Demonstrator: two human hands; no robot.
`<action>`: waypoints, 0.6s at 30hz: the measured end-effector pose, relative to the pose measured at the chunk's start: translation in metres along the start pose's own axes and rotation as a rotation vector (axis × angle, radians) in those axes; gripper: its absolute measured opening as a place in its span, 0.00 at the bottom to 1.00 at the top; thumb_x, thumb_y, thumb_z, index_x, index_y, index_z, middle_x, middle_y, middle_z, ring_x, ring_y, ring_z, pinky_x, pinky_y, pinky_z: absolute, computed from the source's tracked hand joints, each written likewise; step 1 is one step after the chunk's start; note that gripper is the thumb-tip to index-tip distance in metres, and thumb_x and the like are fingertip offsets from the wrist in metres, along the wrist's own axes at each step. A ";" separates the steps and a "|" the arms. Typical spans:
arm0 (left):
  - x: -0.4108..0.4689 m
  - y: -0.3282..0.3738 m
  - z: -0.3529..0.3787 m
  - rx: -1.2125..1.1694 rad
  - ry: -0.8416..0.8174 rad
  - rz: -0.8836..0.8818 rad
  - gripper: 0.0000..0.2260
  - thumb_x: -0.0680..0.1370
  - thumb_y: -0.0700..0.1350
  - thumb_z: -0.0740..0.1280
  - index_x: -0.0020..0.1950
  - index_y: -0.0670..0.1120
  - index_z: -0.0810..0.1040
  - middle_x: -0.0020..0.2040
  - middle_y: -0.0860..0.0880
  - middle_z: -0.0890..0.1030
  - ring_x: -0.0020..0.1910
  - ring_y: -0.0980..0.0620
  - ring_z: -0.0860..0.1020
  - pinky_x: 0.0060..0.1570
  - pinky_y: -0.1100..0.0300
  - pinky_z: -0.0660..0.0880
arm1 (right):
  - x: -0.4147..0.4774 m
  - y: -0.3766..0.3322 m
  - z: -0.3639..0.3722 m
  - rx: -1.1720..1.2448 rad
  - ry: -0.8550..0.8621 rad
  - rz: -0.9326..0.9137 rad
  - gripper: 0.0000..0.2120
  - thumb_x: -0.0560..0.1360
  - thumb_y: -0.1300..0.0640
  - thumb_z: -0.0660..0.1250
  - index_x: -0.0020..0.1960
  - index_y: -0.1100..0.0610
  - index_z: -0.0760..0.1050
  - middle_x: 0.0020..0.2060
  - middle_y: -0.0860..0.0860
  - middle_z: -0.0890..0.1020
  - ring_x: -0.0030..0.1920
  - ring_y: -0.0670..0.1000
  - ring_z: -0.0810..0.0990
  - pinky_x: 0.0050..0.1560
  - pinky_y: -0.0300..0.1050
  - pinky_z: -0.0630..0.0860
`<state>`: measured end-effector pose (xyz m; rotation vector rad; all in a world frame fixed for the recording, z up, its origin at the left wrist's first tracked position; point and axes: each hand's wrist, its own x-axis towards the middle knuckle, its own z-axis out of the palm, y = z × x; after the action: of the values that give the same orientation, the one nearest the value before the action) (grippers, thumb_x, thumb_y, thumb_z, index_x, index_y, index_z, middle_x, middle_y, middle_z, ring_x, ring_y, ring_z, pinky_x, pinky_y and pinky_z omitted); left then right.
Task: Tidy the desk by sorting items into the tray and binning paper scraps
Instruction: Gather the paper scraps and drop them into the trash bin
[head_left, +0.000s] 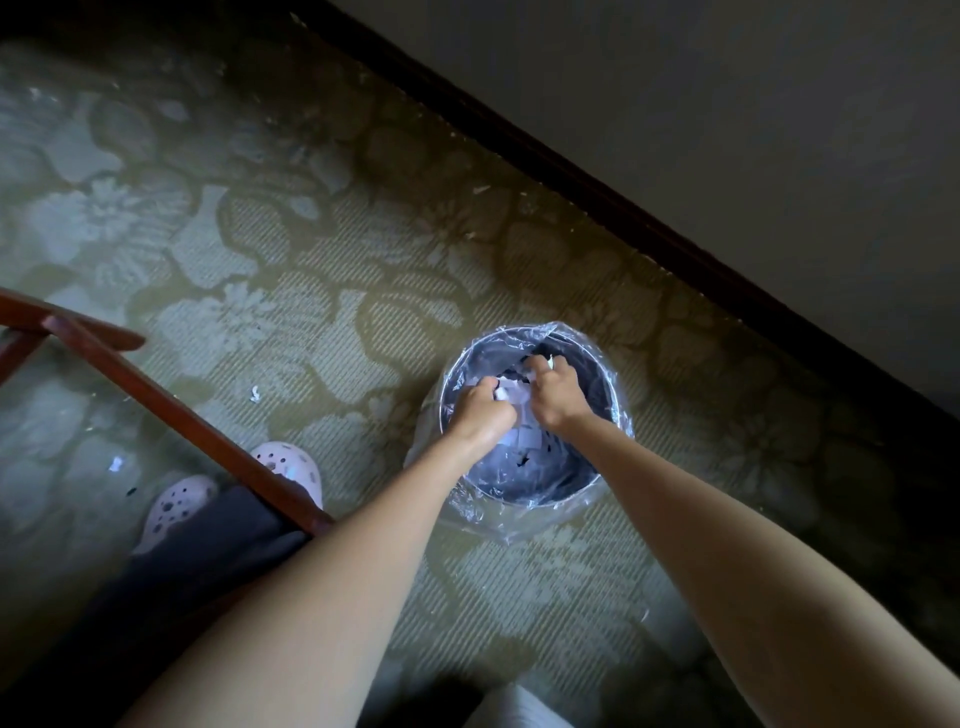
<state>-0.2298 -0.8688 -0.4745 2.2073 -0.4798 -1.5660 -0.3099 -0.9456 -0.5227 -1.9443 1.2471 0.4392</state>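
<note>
A round dark bin (582, 483) lined with a clear plastic bag stands on the patterned carpet. Both my hands reach over its open mouth. My left hand (480, 410) and my right hand (553, 395) are closed together on a bunch of white paper scraps (511, 392), held just above the inside of the bin. More white scraps (524, 441) lie inside the bin below my hands.
A small white scrap (254, 393) and a bluish scrap (115, 463) lie on the carpet to the left. A red-brown wooden chair frame (171, 410) crosses the left side above my feet in pale clogs (291, 467). A dark skirting board (597, 192) and wall run diagonally behind the bin.
</note>
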 end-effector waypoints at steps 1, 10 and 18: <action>-0.003 0.000 0.000 0.014 -0.012 0.018 0.27 0.74 0.33 0.57 0.73 0.46 0.62 0.69 0.41 0.69 0.63 0.41 0.73 0.55 0.54 0.72 | -0.001 0.000 -0.001 0.022 -0.019 0.012 0.20 0.76 0.68 0.51 0.68 0.62 0.64 0.63 0.63 0.64 0.65 0.62 0.62 0.65 0.53 0.61; -0.028 -0.012 -0.010 0.190 0.051 0.077 0.28 0.75 0.30 0.53 0.75 0.46 0.60 0.74 0.43 0.63 0.67 0.42 0.69 0.64 0.49 0.71 | -0.025 -0.004 -0.008 -0.033 -0.111 0.037 0.26 0.75 0.70 0.52 0.73 0.64 0.56 0.77 0.55 0.47 0.75 0.58 0.57 0.71 0.48 0.59; -0.106 0.006 -0.043 0.412 0.135 0.127 0.29 0.77 0.31 0.52 0.77 0.46 0.49 0.78 0.44 0.46 0.77 0.43 0.50 0.74 0.48 0.52 | -0.082 -0.036 -0.024 -0.417 0.065 -0.118 0.24 0.76 0.63 0.57 0.71 0.61 0.60 0.76 0.58 0.47 0.77 0.54 0.45 0.75 0.58 0.43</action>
<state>-0.2233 -0.8171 -0.3723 2.5002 -0.9517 -1.3330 -0.3194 -0.9050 -0.4397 -2.3851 1.1384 0.6171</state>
